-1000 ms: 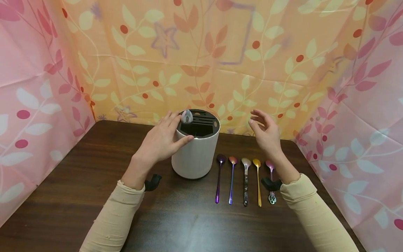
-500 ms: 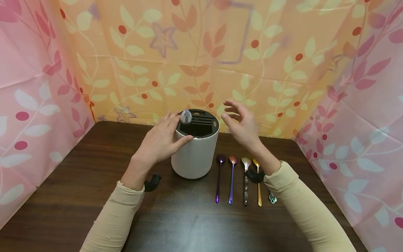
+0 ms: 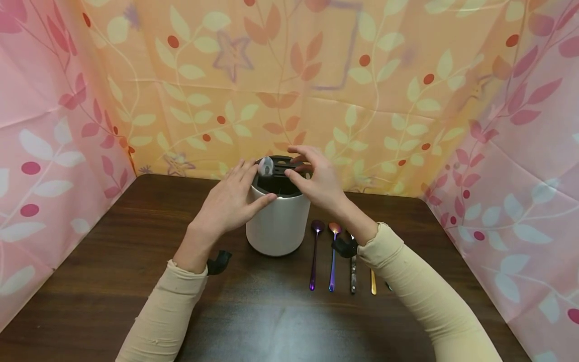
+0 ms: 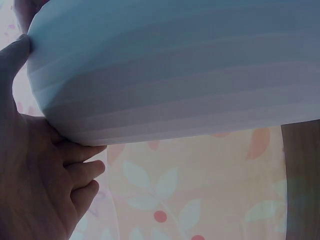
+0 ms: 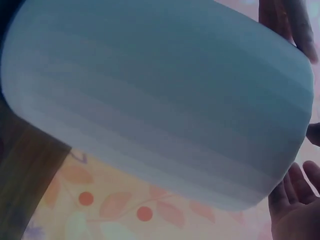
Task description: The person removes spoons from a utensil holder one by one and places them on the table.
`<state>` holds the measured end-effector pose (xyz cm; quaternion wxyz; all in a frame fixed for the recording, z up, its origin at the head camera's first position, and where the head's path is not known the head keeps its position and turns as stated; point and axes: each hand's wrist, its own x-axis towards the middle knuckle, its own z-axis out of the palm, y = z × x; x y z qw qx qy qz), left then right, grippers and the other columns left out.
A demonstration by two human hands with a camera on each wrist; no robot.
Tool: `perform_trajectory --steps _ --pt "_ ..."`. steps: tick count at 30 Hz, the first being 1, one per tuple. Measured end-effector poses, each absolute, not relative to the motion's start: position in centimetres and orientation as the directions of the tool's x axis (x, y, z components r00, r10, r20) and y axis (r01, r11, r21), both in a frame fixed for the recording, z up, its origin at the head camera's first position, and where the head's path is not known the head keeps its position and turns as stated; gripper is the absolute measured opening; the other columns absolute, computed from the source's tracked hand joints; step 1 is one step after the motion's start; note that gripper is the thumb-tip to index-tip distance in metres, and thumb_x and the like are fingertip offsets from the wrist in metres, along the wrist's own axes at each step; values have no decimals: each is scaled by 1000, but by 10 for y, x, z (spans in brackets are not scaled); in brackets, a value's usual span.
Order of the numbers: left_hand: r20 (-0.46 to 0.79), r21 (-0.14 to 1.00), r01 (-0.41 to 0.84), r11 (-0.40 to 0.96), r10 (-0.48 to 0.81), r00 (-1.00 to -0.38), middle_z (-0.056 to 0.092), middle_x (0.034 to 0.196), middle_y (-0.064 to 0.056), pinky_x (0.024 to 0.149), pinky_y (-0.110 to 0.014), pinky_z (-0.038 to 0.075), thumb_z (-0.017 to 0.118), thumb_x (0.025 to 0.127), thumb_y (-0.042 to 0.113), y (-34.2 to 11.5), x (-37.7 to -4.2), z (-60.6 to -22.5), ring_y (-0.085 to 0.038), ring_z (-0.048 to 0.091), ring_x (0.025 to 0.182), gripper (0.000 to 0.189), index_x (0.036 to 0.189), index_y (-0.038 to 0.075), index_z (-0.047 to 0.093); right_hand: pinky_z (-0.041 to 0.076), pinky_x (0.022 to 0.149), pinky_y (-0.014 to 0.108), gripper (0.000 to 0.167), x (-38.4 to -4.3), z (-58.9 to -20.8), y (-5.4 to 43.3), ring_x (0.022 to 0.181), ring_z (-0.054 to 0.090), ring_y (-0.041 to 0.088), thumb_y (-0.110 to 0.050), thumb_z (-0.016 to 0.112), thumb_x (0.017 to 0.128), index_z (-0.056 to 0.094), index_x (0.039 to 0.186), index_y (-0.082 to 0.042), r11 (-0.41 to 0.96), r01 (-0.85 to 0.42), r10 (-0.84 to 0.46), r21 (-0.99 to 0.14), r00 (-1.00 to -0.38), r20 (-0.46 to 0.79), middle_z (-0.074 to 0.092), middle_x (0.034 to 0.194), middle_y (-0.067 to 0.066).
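A white round utensil holder (image 3: 273,231) stands upright on the table, its black slotted insert (image 3: 277,186) facing up. One spoon (image 3: 266,166) sits in the insert near the left rim, bowl up. My left hand (image 3: 226,201) rests on the holder's left side, fingers straight along the rim and thumb across the front edge. Over the right part of the opening is my right hand (image 3: 320,182), fingers loosely bent, nothing seen between them. Both wrist views are mostly filled by the white wall; fingers (image 4: 85,172) show beside it in the left wrist view.
Right of the holder lie several long spoons in a row: a purple one (image 3: 314,256), a blue-purple one (image 3: 332,271), one with a dark patterned handle (image 3: 353,276) and a gold one (image 3: 373,282). My right forearm partly covers them. Patterned cloth (image 3: 203,100) encloses the table.
My right hand has moved left from above the spoons to the holder's opening, its forearm now covering more of the spoon row. The left hand and the holder have stayed put.
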<state>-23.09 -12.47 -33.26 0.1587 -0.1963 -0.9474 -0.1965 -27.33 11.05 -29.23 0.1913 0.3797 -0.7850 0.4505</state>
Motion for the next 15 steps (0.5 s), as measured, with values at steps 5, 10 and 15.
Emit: perform_trajectory --steps 5,10,15 --pt "379 309 434 846 309 -872 29 169 -16 128 -54 19 44 99 75 -125 -231 -332 -37 17 159 97 162 3 33 59 96 37 50 -275 -288 100 116 67 33 -2 74 95 58 141 2 343 -743 -487 -574 -664 567 60 137 17" --pt "381 310 439 843 313 -870 29 169 -16 128 -53 18 44 99 75 -125 -231 -332 -36 16 159 97 161 2 33 57 98 34 50 -275 -285 90 115 67 26 -2 74 95 58 142 1 392 -703 -519 -593 -701 489 61 137 15" --pt "373 307 441 843 320 -871 28 169 -18 128 -54 18 44 100 74 -125 -230 -333 -36 15 159 97 162 1 31 57 96 32 51 -274 -282 82 112 68 26 -2 74 95 57 142 2 418 -687 -536 -594 -715 449 60 137 16"
